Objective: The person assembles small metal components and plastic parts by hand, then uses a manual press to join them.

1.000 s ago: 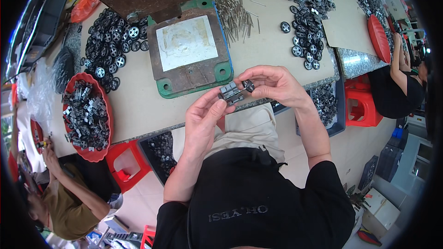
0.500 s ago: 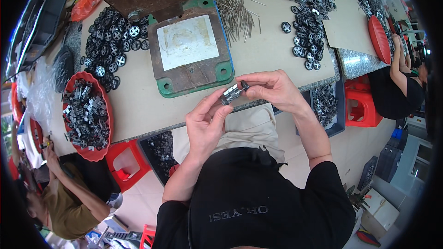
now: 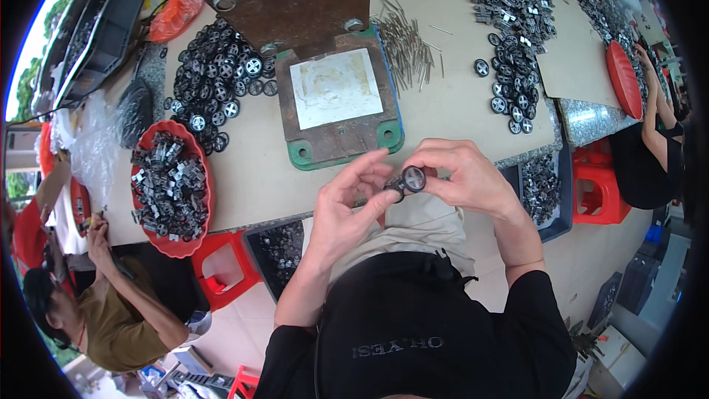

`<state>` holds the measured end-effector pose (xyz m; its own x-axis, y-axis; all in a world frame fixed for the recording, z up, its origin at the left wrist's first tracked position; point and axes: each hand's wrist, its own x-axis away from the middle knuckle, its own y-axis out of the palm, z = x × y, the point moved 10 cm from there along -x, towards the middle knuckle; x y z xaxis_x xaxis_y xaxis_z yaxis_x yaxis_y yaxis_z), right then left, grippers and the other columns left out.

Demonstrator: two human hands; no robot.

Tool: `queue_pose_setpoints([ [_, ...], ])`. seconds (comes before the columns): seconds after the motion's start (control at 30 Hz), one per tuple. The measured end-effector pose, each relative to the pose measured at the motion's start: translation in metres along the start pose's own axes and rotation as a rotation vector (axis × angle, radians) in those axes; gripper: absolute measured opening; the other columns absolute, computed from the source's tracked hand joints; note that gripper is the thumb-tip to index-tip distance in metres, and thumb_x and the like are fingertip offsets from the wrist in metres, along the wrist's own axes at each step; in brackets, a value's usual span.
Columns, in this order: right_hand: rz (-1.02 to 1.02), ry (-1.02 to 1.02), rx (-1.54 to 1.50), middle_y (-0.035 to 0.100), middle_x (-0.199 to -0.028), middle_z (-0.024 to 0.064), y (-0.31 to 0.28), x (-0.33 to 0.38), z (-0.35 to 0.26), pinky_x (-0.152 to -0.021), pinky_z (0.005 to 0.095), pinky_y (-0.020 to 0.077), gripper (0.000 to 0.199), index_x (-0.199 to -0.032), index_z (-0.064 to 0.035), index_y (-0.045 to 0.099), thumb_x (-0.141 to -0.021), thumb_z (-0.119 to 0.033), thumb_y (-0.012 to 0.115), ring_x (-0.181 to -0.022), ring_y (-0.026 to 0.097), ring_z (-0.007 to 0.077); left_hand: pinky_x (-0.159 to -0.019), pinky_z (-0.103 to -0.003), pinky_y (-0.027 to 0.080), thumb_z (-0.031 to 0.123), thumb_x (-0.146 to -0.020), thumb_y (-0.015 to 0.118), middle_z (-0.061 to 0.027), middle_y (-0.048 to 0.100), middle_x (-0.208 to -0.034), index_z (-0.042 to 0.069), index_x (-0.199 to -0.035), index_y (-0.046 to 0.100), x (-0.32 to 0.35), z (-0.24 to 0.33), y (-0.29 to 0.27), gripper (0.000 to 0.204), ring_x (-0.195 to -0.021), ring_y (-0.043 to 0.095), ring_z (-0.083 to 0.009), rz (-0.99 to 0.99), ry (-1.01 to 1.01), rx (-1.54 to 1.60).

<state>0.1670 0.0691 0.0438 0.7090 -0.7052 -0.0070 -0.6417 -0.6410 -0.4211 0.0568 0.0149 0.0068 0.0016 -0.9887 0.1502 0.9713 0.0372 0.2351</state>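
Above my lap, just off the table's front edge, both hands meet at a small toy car axle assembly. My right hand (image 3: 467, 179) pinches a black wheel (image 3: 413, 178) with silver spokes between thumb and fingers, its spoked face turned up. Against the back of that wheel sits a small dark chassis part (image 3: 397, 189), mostly hidden. My left hand (image 3: 346, 199) has its thumb and curled fingers around the chassis part, with the upper fingers partly lifted. Beyond my hands stands a green and brown metal press base (image 3: 325, 144) with a white sheet (image 3: 336, 89) on its top.
Loose wheels (image 3: 214, 66) pile left of the press, thin metal rods (image 3: 406, 48) right of it. More wheels (image 3: 513, 77) and chassis parts (image 3: 517, 7) lie farther right. A red basket (image 3: 209, 199) holds chassis parts. Co-workers (image 3: 122, 310) sit at both sides.
My hands have shifted right and slightly nearer in the picture. The assembly has been turned, so the wheel's spoked face now shows. My left fingers have loosened somewhat; the whole view has shifted too.
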Motion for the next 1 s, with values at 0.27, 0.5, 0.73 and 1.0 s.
queue_pose_setpoints([
  [0.27, 0.262, -0.066, 0.085, 0.057, -0.077, 0.0099, -0.023, -0.021, -0.016, -0.056, 0.0288, 0.0451, 0.025, -0.098, -0.0007, 0.059, -0.075, -0.008, 0.064, -0.062, 0.055, 0.0179, -0.07, -0.023, 0.045, 0.002, -0.08, 0.062, -0.0058, 0.063, -0.082, -0.004, -0.093, 0.062, -0.05, 0.058, -0.076, 0.015, -0.077, 0.057, -0.0094, 0.465, 0.379, -0.312],
  [0.5, 0.221, 0.02, 0.126, 0.059, -0.079, 0.0074, -0.028, -0.014, 0.011, -0.057, 0.0262, 0.0437, 0.023, -0.095, 0.0002, 0.061, -0.073, -0.005, 0.066, -0.061, 0.053, 0.0138, -0.075, -0.028, 0.044, 0.006, -0.076, 0.064, -0.0107, 0.061, -0.087, -0.003, -0.09, 0.062, -0.075, 0.053, -0.086, 0.016, -0.081, 0.06, -0.0171, 0.519, 0.446, -0.458],
  [0.73, 0.331, -0.122, 0.409, 0.061, -0.079, 0.0098, -0.107, -0.019, -0.042, -0.057, 0.0264, 0.0453, 0.016, -0.09, 0.0001, 0.062, -0.077, -0.008, 0.063, -0.063, 0.056, 0.0164, -0.081, -0.035, 0.04, 0.005, -0.073, 0.064, -0.012, 0.06, -0.086, -0.001, -0.084, 0.064, -0.071, 0.07, -0.079, 0.013, -0.092, 0.053, -0.0255, 0.602, 0.571, -0.701],
  [1.0, 0.704, -0.561, 0.524, 0.059, -0.075, -0.0014, -0.243, -0.067, -0.242, -0.06, 0.0216, 0.0404, 0.023, -0.091, -0.0001, 0.064, -0.089, -0.019, 0.05, -0.067, 0.052, 0.0075, -0.08, -0.036, 0.037, 0.006, -0.072, 0.064, -0.0117, 0.061, -0.083, 0.0, -0.083, 0.064, -0.053, 0.07, -0.071, 0.013, -0.091, 0.052, -0.0262, 0.61, 0.651, -0.765],
])
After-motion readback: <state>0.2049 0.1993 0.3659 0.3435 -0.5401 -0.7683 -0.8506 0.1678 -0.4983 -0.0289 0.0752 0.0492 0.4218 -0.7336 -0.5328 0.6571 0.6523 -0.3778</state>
